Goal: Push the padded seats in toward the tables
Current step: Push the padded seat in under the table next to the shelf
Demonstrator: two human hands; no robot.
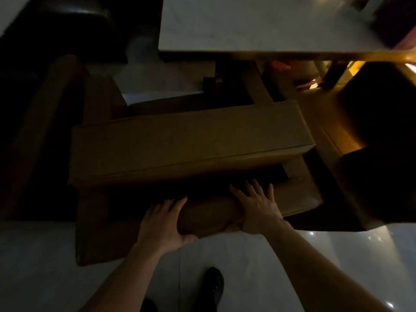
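A brown padded seat (189,143) with a thick cushioned top stands in the middle of the dim view, just short of the pale table (258,23) at the top. My left hand (163,219) and my right hand (256,208) both rest on the seat's rounded near edge (209,215), fingers spread over it and thumbs under. A dark gap lies between that edge and the cushioned top. The seat's front part is hidden under the table's edge.
Another brown seat (45,122) stands at the left. Dark padded furniture (382,136) sits at the right, lit orange behind it. A table leg (216,82) shows beyond the seat. My dark shoe (213,287) is on the glossy tile floor (258,266).
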